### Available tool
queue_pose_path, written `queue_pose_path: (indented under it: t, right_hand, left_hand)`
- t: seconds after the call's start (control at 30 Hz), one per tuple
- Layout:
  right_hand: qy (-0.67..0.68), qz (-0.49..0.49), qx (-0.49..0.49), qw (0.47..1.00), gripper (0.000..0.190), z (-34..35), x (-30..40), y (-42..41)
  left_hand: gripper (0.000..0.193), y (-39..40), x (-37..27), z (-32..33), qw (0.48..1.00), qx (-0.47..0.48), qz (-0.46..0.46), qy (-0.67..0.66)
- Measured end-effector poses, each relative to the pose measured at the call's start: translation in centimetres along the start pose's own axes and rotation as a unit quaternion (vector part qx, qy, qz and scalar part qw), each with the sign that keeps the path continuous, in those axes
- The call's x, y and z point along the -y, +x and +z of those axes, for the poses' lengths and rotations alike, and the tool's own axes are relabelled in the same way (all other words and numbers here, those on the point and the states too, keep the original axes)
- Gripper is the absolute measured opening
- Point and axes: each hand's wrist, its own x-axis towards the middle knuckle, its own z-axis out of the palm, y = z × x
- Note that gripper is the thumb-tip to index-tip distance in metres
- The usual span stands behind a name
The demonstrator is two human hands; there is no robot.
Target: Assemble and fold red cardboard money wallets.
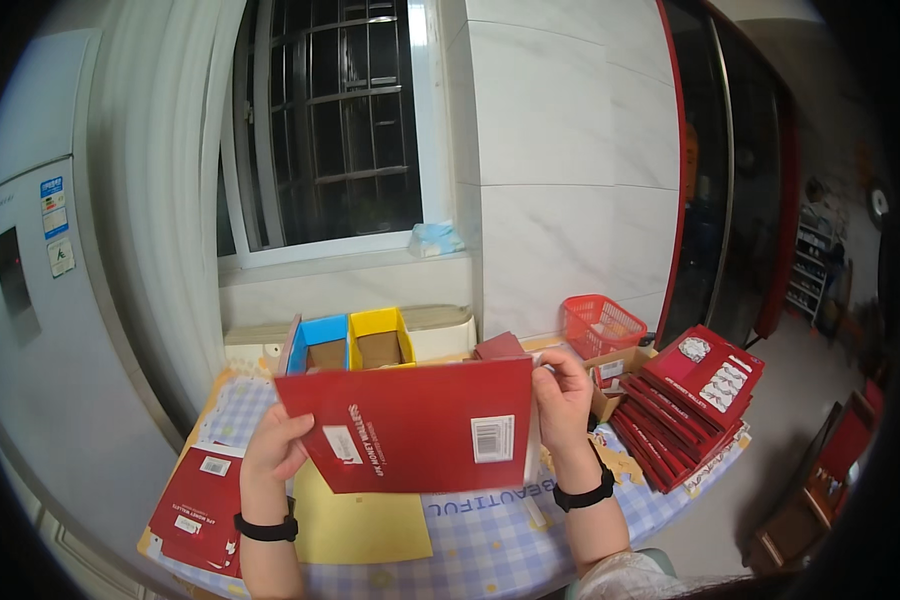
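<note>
A flat red card wallet pack (427,427) is held up over the table, its printed back with a barcode label facing me. My left hand (281,442) grips its left edge, thumb on the front. At the upper right corner, my right hand (562,394) pinches the edge, where a pale strip shows along the side. Below the pack lies a yellow sheet (367,529), partly hidden by it. To the left of my left hand sits a small stack of similar red packs (199,499), barcode side up.
A tall pile of red packs (690,405) stands at the right table edge, beside a cardboard box (607,394) and a red plastic basket (604,326). Blue (319,334) and yellow (379,326) bins stand at the back. A checked tablecloth (487,555) covers the table.
</note>
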Motion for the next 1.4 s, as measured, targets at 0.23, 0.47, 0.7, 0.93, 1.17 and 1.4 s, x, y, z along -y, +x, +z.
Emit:
queue_pose_path:
  t: [0.23, 0.47, 0.7, 0.93, 1.17, 1.4]
  right_hand:
    - [0.071, 0.102, 0.029, 0.992, 0.024, -0.1, 0.8, 0.3]
    - [0.014, 0.171, 0.009, 0.985, 0.019, 0.1, 1.5, 0.5]
    - [-0.005, 0.202, 0.002, 0.979, 0.014, -0.2, 1.4, 0.6]
    - [0.005, 0.221, 0.023, 0.975, 0.012, -0.9, 0.7, 0.7]
    - [-0.057, 0.219, -0.015, 0.974, 0.016, 0.2, 1.3, 0.6]
    - [-0.131, 0.121, 0.017, 0.984, 0.026, 0.6, 1.5, 0.3]
  left_hand:
    - [0.042, 0.0, 0.5, 0.9, 0.998, -0.045, -0.003, 0.039]
    - [0.037, -0.6, -0.3, 0.5, 0.993, -0.051, 0.022, 0.103]
    - [0.04, -1.0, -0.9, 0.4, 0.989, -0.039, 0.023, 0.138]
    - [0.038, -1.1, -1.2, 0.5, 0.986, -0.021, 0.018, 0.165]
    - [0.038, -1.2, -1.1, 0.6, 0.981, -0.016, 0.023, 0.191]
    - [0.036, -0.5, -0.4, 1.7, 0.984, -0.041, 0.061, 0.165]
